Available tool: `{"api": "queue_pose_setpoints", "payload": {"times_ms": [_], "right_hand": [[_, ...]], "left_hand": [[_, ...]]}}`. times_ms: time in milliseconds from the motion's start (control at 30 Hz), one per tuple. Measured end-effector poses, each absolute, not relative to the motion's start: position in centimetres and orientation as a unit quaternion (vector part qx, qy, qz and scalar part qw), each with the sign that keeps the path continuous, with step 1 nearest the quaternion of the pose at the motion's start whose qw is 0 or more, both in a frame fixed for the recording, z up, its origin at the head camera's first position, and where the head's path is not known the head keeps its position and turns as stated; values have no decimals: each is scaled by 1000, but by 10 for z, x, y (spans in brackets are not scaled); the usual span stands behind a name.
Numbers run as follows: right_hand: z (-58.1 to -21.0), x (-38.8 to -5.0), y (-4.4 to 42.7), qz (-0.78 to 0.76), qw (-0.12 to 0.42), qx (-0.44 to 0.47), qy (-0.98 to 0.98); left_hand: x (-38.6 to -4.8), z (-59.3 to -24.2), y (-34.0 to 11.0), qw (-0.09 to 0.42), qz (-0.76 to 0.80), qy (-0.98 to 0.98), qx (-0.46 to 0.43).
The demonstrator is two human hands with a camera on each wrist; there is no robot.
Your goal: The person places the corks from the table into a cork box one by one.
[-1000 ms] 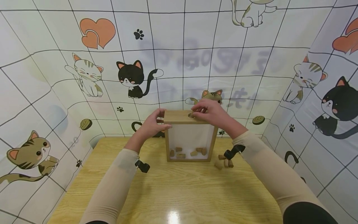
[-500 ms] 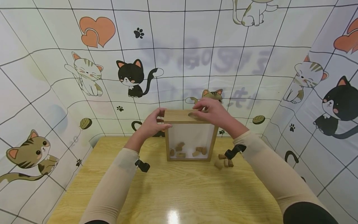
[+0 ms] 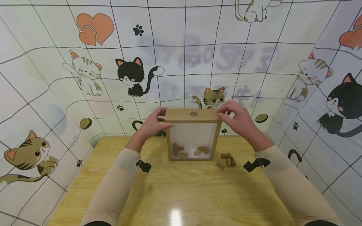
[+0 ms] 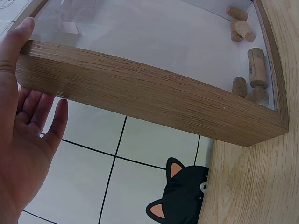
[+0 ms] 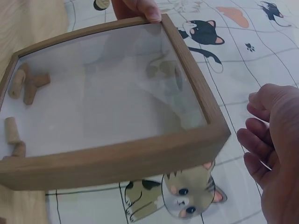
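Observation:
The upright wooden box (image 3: 191, 116) has a clear front and a round hole (image 3: 193, 114) in its top. My left hand (image 3: 151, 125) grips its upper left edge, thumb in front and fingers behind; the left wrist view shows that thumb on the frame (image 4: 140, 79). Beside the top right corner is my right hand (image 3: 237, 121), its fingers loosely bent and holding nothing. In the right wrist view a gap separates this hand (image 5: 275, 144) from the frame (image 5: 117, 156). Several corks (image 3: 183, 155) lie at the bottom inside the box, among them a longer one (image 4: 257, 67).
Several loose corks (image 3: 228, 161) lie on the wooden table (image 3: 175, 188), just right of the box. Behind and at both sides hangs a white gridded sheet (image 3: 172, 37) printed with cats and hearts. The box stands near the table's back edge.
My right hand has moved right, off the hole to the box's corner, uncovering the hole. Corks at the left inside the box have shifted, and a longer one shows there. My left hand keeps its grip.

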State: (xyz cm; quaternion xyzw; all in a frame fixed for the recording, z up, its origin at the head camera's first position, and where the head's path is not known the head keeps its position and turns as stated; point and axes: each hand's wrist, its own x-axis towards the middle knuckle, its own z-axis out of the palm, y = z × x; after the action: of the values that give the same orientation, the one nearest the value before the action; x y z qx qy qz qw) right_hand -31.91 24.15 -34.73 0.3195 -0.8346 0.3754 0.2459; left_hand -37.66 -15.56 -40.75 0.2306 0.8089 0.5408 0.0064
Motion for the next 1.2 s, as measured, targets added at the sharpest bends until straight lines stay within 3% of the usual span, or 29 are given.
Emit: {"api": "queue_pose_setpoints", "payload": {"times_ms": [367, 1000, 1200], "right_hand": [[-405, -299, 291, 371, 197, 241, -875], [-502, -278, 327, 352, 93, 176, -915], [-528, -275, 330, 360, 85, 172, -913]], "left_hand": [[-375, -406, -155, 0, 539, 809, 235], [-379, -408, -155, -7, 543, 803, 245], [-380, -409, -154, -6, 544, 803, 245]]}}
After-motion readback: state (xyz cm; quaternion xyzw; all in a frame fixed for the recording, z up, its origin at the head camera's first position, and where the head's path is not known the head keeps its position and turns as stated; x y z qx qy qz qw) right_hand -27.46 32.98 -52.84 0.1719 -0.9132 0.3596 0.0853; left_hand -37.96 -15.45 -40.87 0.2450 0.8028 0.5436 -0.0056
